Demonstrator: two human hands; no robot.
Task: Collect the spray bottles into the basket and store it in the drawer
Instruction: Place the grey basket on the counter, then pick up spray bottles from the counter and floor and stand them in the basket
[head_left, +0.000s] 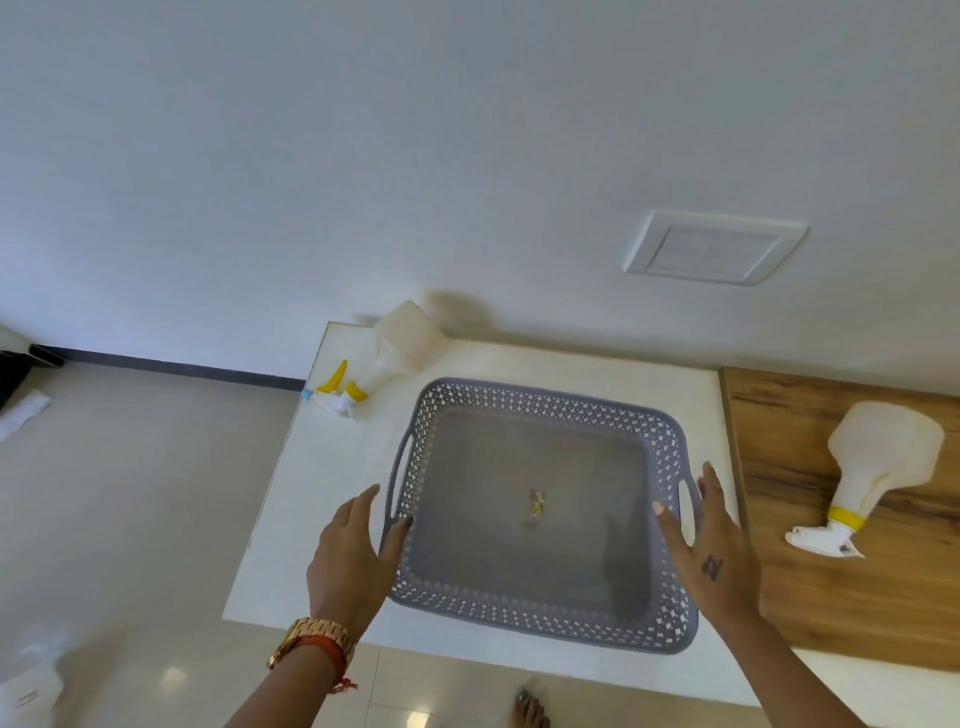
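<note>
— Where is the basket (540, 512)?

— On the white counter (291, 519), grey, with only a small scrap inside. The left hand (353, 553) and right hand (714, 545) flank its two handles, fingers straight and spread, gripping nothing.

— And the bottles?

— One spray bottle (387, 358) lies at the counter's far left corner; the other spray bottle (872, 467) lies on the wooden surface (857, 597), well right of the basket.

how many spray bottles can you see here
2. One spray bottle lies on the white counter beyond the basket's far left corner; the other lies on the wooden surface, right of the basket.
</note>
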